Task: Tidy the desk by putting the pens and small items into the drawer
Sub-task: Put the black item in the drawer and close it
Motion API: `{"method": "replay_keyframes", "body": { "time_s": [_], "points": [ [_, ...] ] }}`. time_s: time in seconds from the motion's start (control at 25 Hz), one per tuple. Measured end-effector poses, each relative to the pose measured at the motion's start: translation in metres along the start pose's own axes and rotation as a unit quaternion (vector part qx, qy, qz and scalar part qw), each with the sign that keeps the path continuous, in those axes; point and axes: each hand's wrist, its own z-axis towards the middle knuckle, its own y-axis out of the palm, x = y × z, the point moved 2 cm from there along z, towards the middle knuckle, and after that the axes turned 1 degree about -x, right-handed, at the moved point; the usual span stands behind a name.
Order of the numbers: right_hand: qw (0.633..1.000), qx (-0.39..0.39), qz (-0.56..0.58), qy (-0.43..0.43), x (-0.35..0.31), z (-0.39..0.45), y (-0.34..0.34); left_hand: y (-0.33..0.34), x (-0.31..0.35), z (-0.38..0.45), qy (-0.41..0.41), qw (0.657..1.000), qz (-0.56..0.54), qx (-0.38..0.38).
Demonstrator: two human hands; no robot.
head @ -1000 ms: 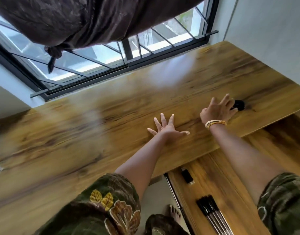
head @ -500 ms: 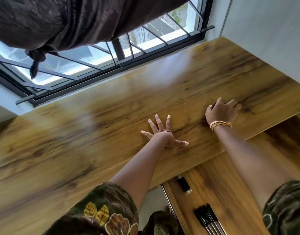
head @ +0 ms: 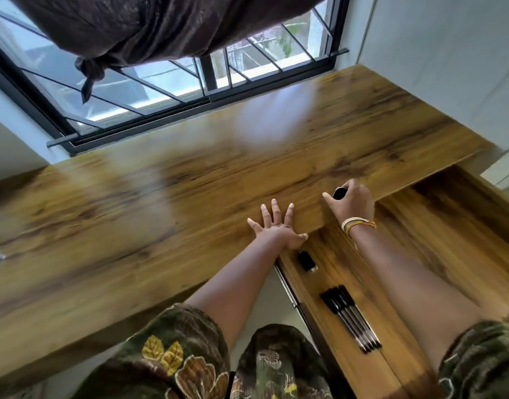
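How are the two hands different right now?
The left hand lies flat on the desk with fingers spread and holds nothing; the right hand is curled around a small black item. The right wrist wears bangles; the left wrist is bare. Both are near the desk's front edge, above the open drawer.

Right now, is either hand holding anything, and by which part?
The right hand grips a small black object around its body, one end showing. The left hand lies flat, empty, on the wooden desk.

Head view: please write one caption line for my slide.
Right hand holds a small black object at the wooden desk edge, above the open drawer; left hand rests flat.
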Motion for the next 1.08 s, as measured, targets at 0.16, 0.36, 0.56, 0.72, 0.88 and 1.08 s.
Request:
{"method": "replay_keyframes", "body": {
  "time_s": [0.16,0.36,0.56,0.72,0.88,1.08],
  "points": [
    [0.995,-0.046,0.094,0.003,0.033,-0.053,-0.009,0.04,-0.001,-0.037,0.014,1.0,0.013,0.011],
    [0.967,-0.09,0.224,0.086,0.072,-0.097,-0.01,0.075,0.007,-0.072,0.032,0.992,-0.055,0.108],
    [0.904,-0.204,0.324,0.189,0.125,-0.124,-0.024,0.13,0.032,-0.098,0.004,0.979,-0.127,0.16],
    [0.867,-0.316,0.313,0.223,0.172,-0.14,-0.047,0.177,0.067,-0.119,-0.069,0.959,-0.215,0.169],
    [0.814,-0.463,0.257,0.237,0.207,-0.159,-0.063,0.217,0.094,-0.14,-0.113,0.919,-0.275,0.258],
    [0.76,-0.59,0.159,0.22,0.222,-0.188,-0.067,0.245,0.108,-0.163,-0.143,0.899,-0.312,0.273]
  ]
}}
